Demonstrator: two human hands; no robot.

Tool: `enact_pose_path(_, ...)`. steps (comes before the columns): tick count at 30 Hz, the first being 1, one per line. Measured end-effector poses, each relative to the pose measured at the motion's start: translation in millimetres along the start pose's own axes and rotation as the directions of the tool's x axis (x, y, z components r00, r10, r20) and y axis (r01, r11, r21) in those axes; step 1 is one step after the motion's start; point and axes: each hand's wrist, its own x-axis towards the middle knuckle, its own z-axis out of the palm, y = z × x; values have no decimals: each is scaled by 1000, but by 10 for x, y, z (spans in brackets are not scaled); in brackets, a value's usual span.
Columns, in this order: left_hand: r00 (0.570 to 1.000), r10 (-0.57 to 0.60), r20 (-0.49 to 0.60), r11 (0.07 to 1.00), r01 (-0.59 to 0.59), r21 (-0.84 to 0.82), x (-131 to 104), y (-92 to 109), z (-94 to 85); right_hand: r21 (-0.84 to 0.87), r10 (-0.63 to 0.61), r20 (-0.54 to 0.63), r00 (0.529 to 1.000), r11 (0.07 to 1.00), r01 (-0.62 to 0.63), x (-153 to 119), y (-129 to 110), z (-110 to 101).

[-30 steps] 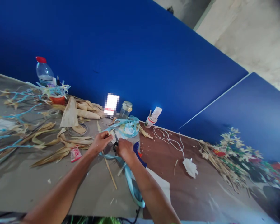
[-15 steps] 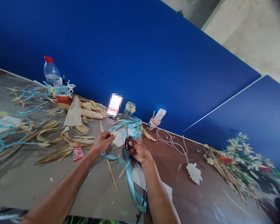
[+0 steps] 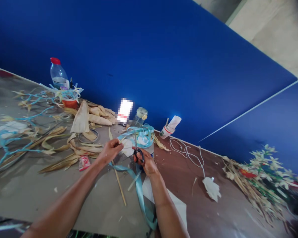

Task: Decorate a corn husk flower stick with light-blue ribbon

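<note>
My right hand (image 3: 144,161) has its fingers in the handles of black scissors (image 3: 138,155), whose blades point away from me. To its left, my left hand (image 3: 111,150) is pinched around something too small to make out. Light blue ribbon (image 3: 139,191) runs beneath and between the hands and down toward the front edge, with more of it in a loose coil (image 3: 149,132) beyond them. A thin stick (image 3: 119,186) lies on the table below my left hand.
Dried husks (image 3: 80,119), a red-capped bottle (image 3: 59,74) and blue-wrapped stems (image 3: 7,152) are at left. A jar (image 3: 140,116), a cup (image 3: 166,131) and a white cable (image 3: 186,152) line the blue partition (image 3: 139,49). White flowers (image 3: 268,165) lie at right.
The view has shifted slightly. My right hand has turned with the scissors, and its fingers now cover more of the handles. My left hand keeps its pinch.
</note>
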Motion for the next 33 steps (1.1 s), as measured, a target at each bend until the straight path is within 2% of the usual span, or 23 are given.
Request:
enact_pose_path(4,999,27,29,999,-27,23,-5,6,3,-120,-2,91,996,993,13,-27,-26,10)
enact_pose_path(8,999,19,39,999,-21,48,-15,19,1,-186,37,114,993,982,-16,-46,-60,55)
enact_pose_path(22,997,51,56,994,-56,99,-7,-3,-10,-227,52,155,987,974,-15,-21,-19,31)
enact_pose_path(33,997,57,47,989,-63,135,-14,10,-9,-218,45,146,988,976,-12,-25,-34,33)
